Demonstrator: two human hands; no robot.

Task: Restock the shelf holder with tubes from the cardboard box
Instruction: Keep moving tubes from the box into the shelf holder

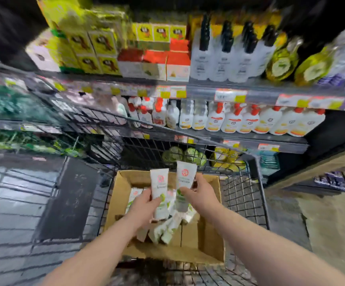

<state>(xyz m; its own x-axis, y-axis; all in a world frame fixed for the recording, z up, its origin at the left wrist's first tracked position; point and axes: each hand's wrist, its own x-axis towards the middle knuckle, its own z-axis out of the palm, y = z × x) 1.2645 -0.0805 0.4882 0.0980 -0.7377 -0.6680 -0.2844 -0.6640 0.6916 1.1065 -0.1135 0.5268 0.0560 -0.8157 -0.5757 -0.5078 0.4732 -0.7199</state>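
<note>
Cardboard box (209,241) sits open inside wire cart (244,196), flaps up, in front of store shelves (208,92). Left hand (144,205) grips first tube (159,182) around its lower half, with the fingers curled round it and the thumb on the front. That tube is roughly upright and lifted above the box. Right hand (197,195) grips second tube (186,174) the same way, thumb across the front and fingers wrapped behind. This one is a bit higher, just beside the first, not touching. Both tubes are white, with a red round logo near the top and green print lower down. Loose tubes (168,229) lie heaped in the middle of the box, below both hands. Middle shelf holds white pump bottles (235,120) with red tops. Upper shelf has yellow boxes (97,46) and white bottles with dark caps (227,54). Frame is motion-blurred, so I cannot tell which spot on the shelves is the holder.
</note>
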